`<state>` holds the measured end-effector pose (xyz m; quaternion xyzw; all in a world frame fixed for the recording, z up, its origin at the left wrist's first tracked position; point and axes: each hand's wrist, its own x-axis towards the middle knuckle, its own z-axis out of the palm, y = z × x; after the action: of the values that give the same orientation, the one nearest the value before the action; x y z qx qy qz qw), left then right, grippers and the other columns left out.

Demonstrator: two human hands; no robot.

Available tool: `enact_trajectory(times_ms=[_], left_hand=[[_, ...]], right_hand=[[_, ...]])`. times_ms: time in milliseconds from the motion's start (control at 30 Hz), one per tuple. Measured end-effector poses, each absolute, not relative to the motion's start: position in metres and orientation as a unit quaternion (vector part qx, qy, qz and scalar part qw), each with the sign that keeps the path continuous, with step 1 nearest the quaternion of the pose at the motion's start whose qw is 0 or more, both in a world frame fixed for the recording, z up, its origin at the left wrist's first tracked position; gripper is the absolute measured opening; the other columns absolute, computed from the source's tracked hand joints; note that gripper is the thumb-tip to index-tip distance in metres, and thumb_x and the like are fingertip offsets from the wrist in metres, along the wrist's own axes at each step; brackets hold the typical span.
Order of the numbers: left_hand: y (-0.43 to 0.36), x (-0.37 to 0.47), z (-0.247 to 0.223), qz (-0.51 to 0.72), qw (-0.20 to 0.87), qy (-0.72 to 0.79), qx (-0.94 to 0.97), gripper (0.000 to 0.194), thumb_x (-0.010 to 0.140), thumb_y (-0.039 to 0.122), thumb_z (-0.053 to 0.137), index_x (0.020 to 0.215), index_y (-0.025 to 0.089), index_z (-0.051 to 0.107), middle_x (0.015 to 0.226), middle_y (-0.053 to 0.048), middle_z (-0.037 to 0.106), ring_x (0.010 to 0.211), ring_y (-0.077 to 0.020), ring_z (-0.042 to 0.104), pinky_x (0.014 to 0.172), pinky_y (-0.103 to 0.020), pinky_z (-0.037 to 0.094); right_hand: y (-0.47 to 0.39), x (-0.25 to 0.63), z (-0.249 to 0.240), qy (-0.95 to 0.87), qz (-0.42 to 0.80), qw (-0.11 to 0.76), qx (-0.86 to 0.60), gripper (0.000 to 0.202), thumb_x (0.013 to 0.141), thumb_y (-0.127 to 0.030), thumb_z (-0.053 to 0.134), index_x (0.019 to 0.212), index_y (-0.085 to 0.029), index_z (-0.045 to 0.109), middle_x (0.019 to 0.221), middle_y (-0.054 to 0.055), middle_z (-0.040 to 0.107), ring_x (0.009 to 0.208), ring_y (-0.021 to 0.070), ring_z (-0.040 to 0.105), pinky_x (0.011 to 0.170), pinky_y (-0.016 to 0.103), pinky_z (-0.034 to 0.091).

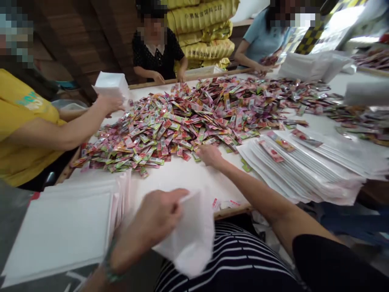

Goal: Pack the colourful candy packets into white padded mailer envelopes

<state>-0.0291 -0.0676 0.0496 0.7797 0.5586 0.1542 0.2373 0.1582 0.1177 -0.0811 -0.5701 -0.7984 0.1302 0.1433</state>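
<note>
Nearest: one white bag (194, 239), overlapping the striped lap (243, 259) in view. Long axis roughly up-down in view, lower end pointing at the lap; which end is the mouth, cannot tell. Left hand (161, 215): grip clamped on the bag's upper part. To its left, one white stack (63, 231). Right hand (210, 155) reaches over the tabletop (173, 174) to the near edge of one packet heap (182, 125); whether its grip is apart or together on a packet, cannot tell. Heap packets point every way, too many to count. Right of the arm, one fanned stack (304, 174) bears three packets (271, 151). Beyond: three people (158, 61), then piled yellow sacks (203, 18).
</note>
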Motion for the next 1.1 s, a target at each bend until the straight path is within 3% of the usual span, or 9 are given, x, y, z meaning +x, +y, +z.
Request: enact_trajectory(times_ms=[167,300,400,467,533,667,867,1033,1100], left_hand=[[-0.056,0.016,-0.004,-0.036,0.398,0.462,0.791,0.046,0.073,0.017,0.052,0.116,0.022,0.069,0.053,0.003,0.061,0.048,-0.0134,0.050,0.048,-0.022,0.032],[-0.035,0.006,-0.009,0.005,0.474,0.421,0.774,0.045,0.085,0.034,0.054,0.128,0.021,0.060,0.060,0.004,0.062,0.054,-0.0128,0.053,0.054,-0.021,0.038],[0.002,-0.009,-0.019,0.091,0.331,0.501,0.794,0.043,0.085,0.025,0.057,0.128,0.022,0.058,0.086,-0.002,0.069,0.074,-0.0155,0.062,0.071,-0.025,0.046],[0.033,-0.011,-0.036,0.085,0.202,0.513,0.830,0.044,0.078,0.018,0.064,0.122,0.022,0.061,0.113,-0.009,0.065,0.098,-0.0212,0.061,0.086,-0.032,0.047],[0.061,-0.008,-0.057,0.050,0.140,0.483,0.863,0.044,0.074,0.014,0.069,0.116,0.021,0.064,0.124,-0.012,0.059,0.111,-0.0244,0.057,0.094,-0.036,0.045],[0.087,0.000,-0.091,0.022,0.155,0.451,0.878,0.020,0.080,0.011,0.060,0.095,0.019,0.071,0.102,-0.009,0.066,0.100,-0.0212,0.059,0.091,-0.033,0.046],[0.068,-0.008,-0.103,0.065,0.172,0.480,0.858,0.019,0.082,0.010,0.055,0.092,0.016,0.070,0.093,-0.008,0.068,0.093,-0.0208,0.060,0.086,-0.032,0.048],[0.059,-0.007,-0.106,0.097,0.150,0.497,0.849,0.019,0.080,0.010,0.055,0.090,0.017,0.070,0.090,-0.007,0.068,0.093,-0.0212,0.059,0.092,-0.035,0.047],[0.062,-0.007,-0.102,0.078,0.147,0.512,0.843,0.020,0.079,0.010,0.055,0.088,0.017,0.071,0.086,-0.007,0.069,0.092,-0.0216,0.060,0.091,-0.035,0.047]], right_hand=[[0.094,0.158,-0.118,-0.889,0.118,0.117,-0.427,0.033,0.095,-0.016,0.042,0.123,-0.017,0.060,0.122,0.013,0.064,0.113,0.0231,0.057,0.099,0.039,0.031],[0.070,0.205,-0.127,-0.890,0.134,0.171,-0.400,0.033,0.093,-0.020,0.049,0.122,-0.024,0.062,0.128,0.011,0.062,0.120,0.0249,0.053,0.099,0.042,0.034],[0.067,0.234,-0.125,-0.827,0.126,0.221,-0.500,0.032,0.091,-0.025,0.052,0.120,-0.019,0.064,0.122,0.013,0.065,0.113,0.0257,0.056,0.094,0.040,0.041],[0.072,0.240,-0.124,-0.800,0.122,0.199,-0.552,0.030,0.090,-0.026,0.055,0.116,-0.016,0.067,0.115,0.013,0.067,0.107,0.0255,0.058,0.091,0.036,0.044],[0.078,0.238,-0.123,-0.795,0.128,0.150,-0.573,0.027,0.089,-0.022,0.054,0.110,-0.015,0.069,0.110,0.012,0.068,0.103,0.0236,0.059,0.087,0.032,0.045],[0.089,0.232,-0.125,-0.789,0.135,0.116,-0.589,0.029,0.090,-0.014,0.047,0.107,-0.018,0.071,0.109,0.009,0.068,0.102,0.0191,0.060,0.085,0.026,0.044],[0.090,0.234,-0.124,-0.831,0.157,0.103,-0.523,0.024,0.086,-0.010,0.051,0.092,-0.020,0.073,0.109,0.006,0.069,0.102,0.0187,0.060,0.086,0.025,0.043],[0.106,0.219,-0.111,-0.795,0.121,0.114,-0.584,0.027,0.093,-0.032,0.050,0.110,-0.018,0.065,0.107,0.011,0.068,0.099,0.0215,0.061,0.083,0.028,0.043],[0.119,0.216,-0.104,-0.760,0.096,0.093,-0.636,0.028,0.092,-0.029,0.050,0.114,-0.016,0.062,0.107,0.013,0.068,0.100,0.0242,0.061,0.082,0.030,0.043]])
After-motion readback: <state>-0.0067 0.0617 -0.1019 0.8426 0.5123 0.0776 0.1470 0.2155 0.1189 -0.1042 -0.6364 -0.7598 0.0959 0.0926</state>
